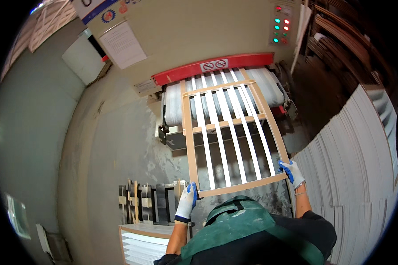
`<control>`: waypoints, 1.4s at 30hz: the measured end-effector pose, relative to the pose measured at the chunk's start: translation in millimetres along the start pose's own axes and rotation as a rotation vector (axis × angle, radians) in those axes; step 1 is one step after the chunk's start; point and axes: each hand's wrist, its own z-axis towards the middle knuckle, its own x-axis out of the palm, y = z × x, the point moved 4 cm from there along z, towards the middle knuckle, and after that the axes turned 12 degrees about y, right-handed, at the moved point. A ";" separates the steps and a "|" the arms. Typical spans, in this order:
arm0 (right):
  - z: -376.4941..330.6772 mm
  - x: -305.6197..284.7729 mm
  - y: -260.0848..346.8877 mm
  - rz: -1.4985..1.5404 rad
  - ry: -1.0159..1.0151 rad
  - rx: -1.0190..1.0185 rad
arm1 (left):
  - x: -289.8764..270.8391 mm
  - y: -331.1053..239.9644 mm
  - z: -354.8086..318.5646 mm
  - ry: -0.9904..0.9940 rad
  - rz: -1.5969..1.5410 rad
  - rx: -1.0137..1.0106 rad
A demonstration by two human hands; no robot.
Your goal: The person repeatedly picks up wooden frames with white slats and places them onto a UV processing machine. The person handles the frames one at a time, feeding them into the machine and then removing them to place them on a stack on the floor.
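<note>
- Hands first: we see both in white gloves with blue palms, set well apart, each clamped on a near corner of a slatted wooden frame (227,132).
- Our left hand (188,201) closes round the frame's near left corner, where the side rail meets the bottom rail, fingers curled over the edge.
- Our right hand (292,171) grips the near right corner in the same way, a little higher in the picture than the left.
- Between the two hands the frame's bottom rail runs slightly tilted, rising toward the right.
- We hold the frame out in front of us; its far end lies on the ribbed conveyor belt (269,86) at the mouth of a large beige machine (185,35).
- White slats run lengthwise along the frame, crossed by two light wooden bars, one midway and one near the far end.
- A red guard bar (181,73) spans the machine's opening just above the frame's far end.
- A control panel (281,24) with green and red lights sits at the machine's upper right.
- To our right we see a tall stack of white panels (353,154), close beside the right hand.
- Below the left hand stands a second stack of slatted frames (143,243), and behind it several dark pieces (150,203) stand upright on the grey floor (115,145).
- A green apron (243,229) fills the lower middle of the view.
</note>
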 end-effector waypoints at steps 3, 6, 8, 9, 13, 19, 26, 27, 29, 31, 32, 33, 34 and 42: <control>-18.2 -8.3 -8.3 -0.030 -0.038 0.014 | -12.5 -19.3 -1.0 0.007 -0.500 -0.158; -32.9 -1.0 -7.8 -0.009 -0.066 0.007 | -36.7 -52.7 -6.3 -0.004 -0.787 -0.340; -40.6 0.3 -7.4 -0.030 -0.068 0.028 | -35.5 -53.4 -13.4 0.045 -0.766 -0.380; -45.5 0.8 -5.4 -0.048 -0.072 0.038 | -32.8 -52.3 -16.3 0.047 -0.795 -0.378; -55.6 -5.4 -20.8 -0.040 -0.097 0.037 | -30.7 -56.5 -22.3 0.113 -0.705 -0.407; -61.7 -7.8 -25.4 0.012 -0.097 0.039 | -26.5 -57.4 -32.6 0.029 -0.417 -0.144; -67.1 -12.6 -32.5 -0.011 -0.117 0.060 | -27.1 -64.3 -31.8 0.094 -0.454 -0.237; -67.1 -12.5 -32.9 -0.018 -0.122 0.066 | -26.9 -65.2 -33.7 0.054 -0.371 -0.154; -69.3 -11.6 -29.8 -0.031 -0.143 0.078 | -22.2 -60.2 -37.8 0.039 -0.333 -0.115; -67.5 -14.2 -32.5 -0.025 -0.137 0.054 | -22.1 -61.3 -35.8 0.024 -0.300 -0.078; -67.6 -16.5 -33.7 -0.022 -0.137 0.042 | -24.2 -65.9 -34.5 0.016 -0.287 -0.062; -67.5 -19.3 -34.3 -0.029 -0.132 0.050 | -26.7 -70.8 -33.2 0.009 -0.274 -0.045; -66.2 -20.2 -32.5 -0.036 -0.125 0.058 | -29.2 -73.0 -31.0 0.052 -0.383 -0.122; -63.9 -21.2 -27.3 -0.057 -0.146 0.056 | -2.2 -50.8 -28.1 0.156 -0.680 -0.422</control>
